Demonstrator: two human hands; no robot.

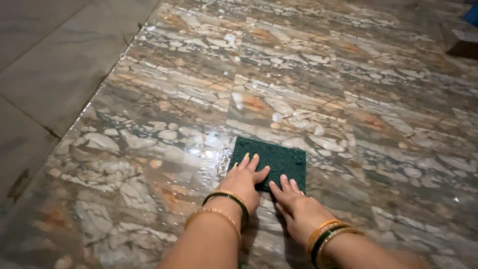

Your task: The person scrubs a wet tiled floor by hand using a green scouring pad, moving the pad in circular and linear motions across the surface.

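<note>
1. A dark green scouring pad (273, 160) lies flat on a wet, glossy stone-patterned floor (308, 89), low in the middle of the view.
2. The left hand (244, 180) lies palm down on the pad's near left part, fingers stretched forward and slightly spread, not curled around anything.
3. The right hand (296, 206) lies palm down at the pad's near right edge; its fingertips rest on the pad and the heel of the hand is on the floor, fingers close together.
4. Gold and dark green bangles (226, 199) ring the left wrist, and a similar set (328, 234) rings the right.
5. To the left, plain grey tiles (50, 65) meet the patterned floor along a slanting edge.
6. At the far right edge sits a dark box-like object (463, 42), with a patch of blue above it; what either is cannot be told.
</note>
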